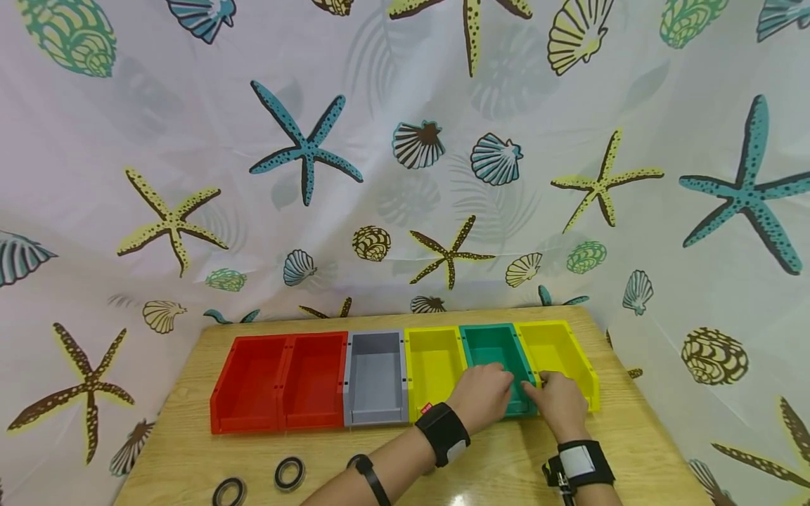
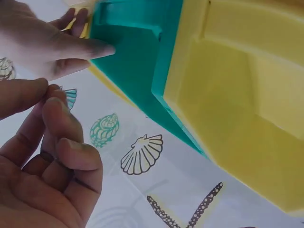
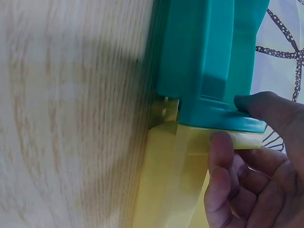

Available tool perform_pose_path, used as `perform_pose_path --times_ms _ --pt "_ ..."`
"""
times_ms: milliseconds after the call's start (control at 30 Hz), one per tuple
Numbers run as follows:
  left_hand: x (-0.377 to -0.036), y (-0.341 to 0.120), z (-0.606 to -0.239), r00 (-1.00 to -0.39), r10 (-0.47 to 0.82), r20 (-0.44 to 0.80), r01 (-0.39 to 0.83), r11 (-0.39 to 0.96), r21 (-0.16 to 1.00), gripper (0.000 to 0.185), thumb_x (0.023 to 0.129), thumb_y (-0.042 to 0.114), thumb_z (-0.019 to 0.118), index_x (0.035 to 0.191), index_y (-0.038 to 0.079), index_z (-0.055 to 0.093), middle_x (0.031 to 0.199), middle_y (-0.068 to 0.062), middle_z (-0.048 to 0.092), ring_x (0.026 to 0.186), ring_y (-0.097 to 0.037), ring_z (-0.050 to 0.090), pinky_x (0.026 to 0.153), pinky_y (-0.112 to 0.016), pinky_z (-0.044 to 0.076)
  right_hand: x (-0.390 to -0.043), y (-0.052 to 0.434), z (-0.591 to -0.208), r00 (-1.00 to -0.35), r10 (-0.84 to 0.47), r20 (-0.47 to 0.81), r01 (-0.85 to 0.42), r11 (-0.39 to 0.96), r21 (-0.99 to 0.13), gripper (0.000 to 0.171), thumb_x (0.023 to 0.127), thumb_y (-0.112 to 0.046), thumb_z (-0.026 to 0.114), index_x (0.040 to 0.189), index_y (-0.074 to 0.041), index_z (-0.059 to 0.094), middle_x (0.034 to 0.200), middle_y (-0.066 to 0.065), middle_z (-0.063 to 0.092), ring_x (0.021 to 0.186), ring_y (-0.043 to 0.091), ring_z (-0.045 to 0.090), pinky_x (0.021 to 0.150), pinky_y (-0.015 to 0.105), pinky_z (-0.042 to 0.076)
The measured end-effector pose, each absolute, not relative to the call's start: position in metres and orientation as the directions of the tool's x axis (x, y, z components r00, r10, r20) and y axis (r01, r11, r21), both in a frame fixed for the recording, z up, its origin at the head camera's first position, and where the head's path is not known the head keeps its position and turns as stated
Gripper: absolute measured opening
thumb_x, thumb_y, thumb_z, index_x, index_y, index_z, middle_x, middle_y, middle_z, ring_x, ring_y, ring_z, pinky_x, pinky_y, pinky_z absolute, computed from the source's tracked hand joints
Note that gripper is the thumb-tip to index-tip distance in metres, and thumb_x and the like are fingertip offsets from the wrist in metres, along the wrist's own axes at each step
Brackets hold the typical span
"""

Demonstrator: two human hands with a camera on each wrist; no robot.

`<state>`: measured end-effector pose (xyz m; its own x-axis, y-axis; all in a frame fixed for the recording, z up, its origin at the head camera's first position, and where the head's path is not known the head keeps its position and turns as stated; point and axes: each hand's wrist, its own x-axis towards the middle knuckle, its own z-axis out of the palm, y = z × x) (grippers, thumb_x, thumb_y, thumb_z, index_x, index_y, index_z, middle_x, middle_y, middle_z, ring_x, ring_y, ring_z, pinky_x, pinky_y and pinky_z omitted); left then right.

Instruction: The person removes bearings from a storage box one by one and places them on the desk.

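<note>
A teal bin (image 1: 493, 348) stands in a row between two yellow bins (image 1: 557, 348). My right hand (image 1: 560, 402) is at the front corner where the teal bin meets the right yellow one. In the right wrist view its thumb (image 3: 256, 104) presses the teal bin's (image 3: 209, 57) rim and a curled finger (image 3: 221, 142) lies on the yellow bin's (image 3: 175, 180) edge. My left hand (image 1: 484, 395) hovers over the teal bin's front. In the left wrist view its fingers (image 2: 61, 142) are loosely curled, holding nothing, just short of the teal bin (image 2: 137, 61).
Left of these stand another yellow bin (image 1: 436, 362), a grey bin (image 1: 375, 372) and two red bins (image 1: 278, 379), all on a wooden table (image 1: 506, 464). Two black rings (image 1: 290, 473) lie near the front left. A sea-patterned curtain (image 1: 405, 176) hangs close behind.
</note>
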<state>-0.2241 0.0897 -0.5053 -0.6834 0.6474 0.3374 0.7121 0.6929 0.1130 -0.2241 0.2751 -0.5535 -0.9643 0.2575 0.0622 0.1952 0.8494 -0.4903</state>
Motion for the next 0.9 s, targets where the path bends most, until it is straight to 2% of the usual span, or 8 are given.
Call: perform_pose_path --times_ms 100,167,267,333,467,700,800,900 --pt "-0.215 0.076 -0.507 -0.699 0.634 0.332 0.705 0.689 0.169 0.019 0.092 0.022 0.064 0.073 0.02 0.062 0.065 0.008 0.045 0.052 -0.002 0.038 0.046 -0.014 0.032 -0.224 0.274 -0.553 -0.965 0.256 0.052 0.199 0.85 -0.487 0.033 0.082 -0.038 0.072 0.078 -0.006 0.064 0.058 0.001 0.043 0.053 0.018 0.045 0.047 0.031 0.026" --pt "-0.209 0.064 -0.512 -0.724 0.61 0.322 0.683 0.699 0.212 0.022 0.09 0.023 0.067 0.07 0.021 0.059 0.064 0.01 0.044 0.051 0.0 0.038 0.044 -0.014 0.031 -0.224 0.275 -0.553 -0.967 0.249 0.044 0.198 0.854 -0.481 0.038 0.082 -0.037 0.072 0.091 -0.001 0.069 0.063 0.004 0.051 0.056 0.02 0.049 0.047 0.031 0.029" --pt "-0.2 0.044 -0.521 -0.766 0.565 0.305 0.638 0.723 0.265 0.018 0.087 0.022 0.069 0.071 0.021 0.063 0.066 0.012 0.046 0.052 0.0 0.041 0.043 -0.016 0.031 -0.224 0.275 -0.552 -0.969 0.243 0.036 0.197 0.858 -0.474 0.048 0.082 -0.035 0.073 0.106 0.006 0.068 0.071 0.008 0.058 0.06 0.021 0.052 0.048 0.032 0.032" --pt "-0.194 0.029 -0.527 -0.793 0.539 0.285 0.608 0.737 0.296 0.013 0.085 0.022 0.071 0.074 0.021 0.066 0.068 0.012 0.05 0.053 0.0 0.044 0.044 -0.017 0.032 -0.223 0.275 -0.552 -0.969 0.243 0.033 0.199 0.857 -0.475 0.05 0.082 -0.035 0.073 0.109 0.008 0.067 0.073 0.009 0.059 0.061 0.021 0.052 0.048 0.032 0.032" --pt "-0.183 0.002 -0.539 -0.839 0.498 0.22 0.544 0.751 0.375 0.006 0.083 0.023 0.075 0.084 0.019 0.072 0.074 0.01 0.055 0.056 -0.002 0.047 0.047 -0.019 0.036 -0.223 0.275 -0.552 -0.968 0.249 0.026 0.207 0.853 -0.48 0.044 0.083 -0.035 0.072 0.1 0.004 0.069 0.065 0.005 0.053 0.057 0.02 0.05 0.048 0.031 0.03" --pt "-0.165 -0.032 -0.552 -0.89 0.428 0.156 0.449 0.77 0.453 0.021 0.078 0.029 0.078 0.094 0.016 0.07 0.08 0.006 0.054 0.055 -0.003 0.042 0.047 -0.022 0.035 -0.223 0.273 -0.551 -0.967 0.254 0.015 0.216 0.851 -0.479 0.044 0.084 -0.035 0.072 0.101 0.005 0.067 0.066 0.006 0.054 0.057 0.021 0.05 0.048 0.031 0.03" --pt "-0.157 -0.041 -0.558 -0.899 0.416 0.136 0.431 0.789 0.437 0.03 0.076 0.03 0.078 0.1 0.015 0.069 0.085 0.004 0.054 0.052 -0.005 0.041 0.047 -0.022 0.034 -0.222 0.272 -0.55 -0.968 0.251 0.014 0.214 0.852 -0.479 0.044 0.085 -0.035 0.07 0.101 0.005 0.066 0.067 0.007 0.054 0.058 0.021 0.05 0.049 0.031 0.03" --pt "-0.151 -0.047 -0.564 -0.903 0.418 0.104 0.42 0.803 0.423 0.038 0.075 0.032 0.079 0.106 0.014 0.067 0.091 0.002 0.056 0.054 -0.005 0.045 0.047 -0.023 0.037 -0.221 0.272 -0.551 -0.967 0.255 0.009 0.22 0.85 -0.478 0.041 0.086 -0.036 0.069 0.093 0.004 0.065 0.065 0.006 0.051 0.057 0.021 0.049 0.049 0.031 0.029"
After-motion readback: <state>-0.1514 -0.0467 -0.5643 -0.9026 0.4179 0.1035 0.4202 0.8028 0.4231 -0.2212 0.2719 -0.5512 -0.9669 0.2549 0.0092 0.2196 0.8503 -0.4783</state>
